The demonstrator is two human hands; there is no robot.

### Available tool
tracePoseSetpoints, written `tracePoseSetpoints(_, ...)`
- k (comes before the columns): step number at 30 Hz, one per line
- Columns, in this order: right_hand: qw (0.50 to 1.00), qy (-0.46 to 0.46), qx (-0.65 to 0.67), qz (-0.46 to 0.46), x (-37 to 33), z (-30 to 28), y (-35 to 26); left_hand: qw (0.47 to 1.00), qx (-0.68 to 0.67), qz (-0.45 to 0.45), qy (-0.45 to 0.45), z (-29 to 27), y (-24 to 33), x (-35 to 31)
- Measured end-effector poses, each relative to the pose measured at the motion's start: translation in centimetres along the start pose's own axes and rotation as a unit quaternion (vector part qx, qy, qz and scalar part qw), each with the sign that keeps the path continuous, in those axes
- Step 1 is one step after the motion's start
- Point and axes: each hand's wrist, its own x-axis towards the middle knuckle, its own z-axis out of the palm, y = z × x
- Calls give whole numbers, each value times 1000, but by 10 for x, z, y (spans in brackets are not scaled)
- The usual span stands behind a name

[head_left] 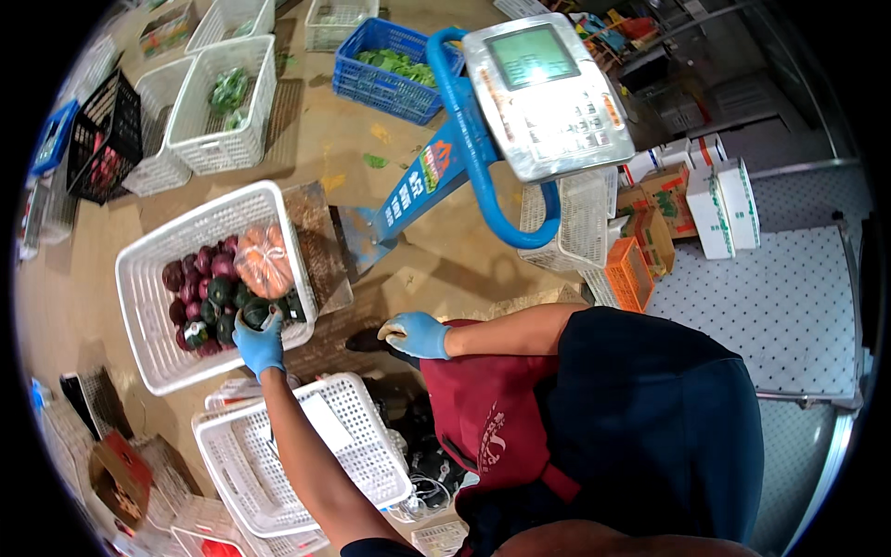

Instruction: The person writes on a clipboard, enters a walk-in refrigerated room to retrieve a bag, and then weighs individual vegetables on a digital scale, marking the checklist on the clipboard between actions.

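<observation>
Here, dark green squash point(256, 317) between left fingers point(240, 327), clamped on it; right fingers point(393, 329) curled, closure unclear.

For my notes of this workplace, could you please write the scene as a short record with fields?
Left hand: blue-gloved left hand at a dark green squash; how firmly it grips cannot be told
Right hand: blue-gloved right hand, fingers curled, in front of the red apron
Basket: white basket with purple onions, dark green squashes and a clear bag of orange produce
Equipment: scale display on a blue post
Farther off: blue crate of leafy greens
</observation>
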Motion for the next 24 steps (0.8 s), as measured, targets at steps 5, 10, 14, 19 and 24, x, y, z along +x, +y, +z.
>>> tracePoseSetpoints(5, 994, 15, 65, 84, 3, -12, 8, 997, -8, -54, -47, 32, -11, 3)
tracePoseSetpoints(10, 991, 7, 85, 104, 6, -5, 23, 952, -300, -50, -41, 42, -64, -34)
tracePoseSetpoints(14, 994, -5, 59, 88, 3, 9, 29, 976, -212, -49, 28, -6, -38, -124)
tracePoseSetpoints(19, 995, -70, 33, 57, -1, 13, 1, 968, -118, -188, 119, -34, -102, -270)
tracePoseSetpoints(24, 992, -126, -17, -9, -8, 36, -10, 933, -82, -305, 175, -53, -124, -397)
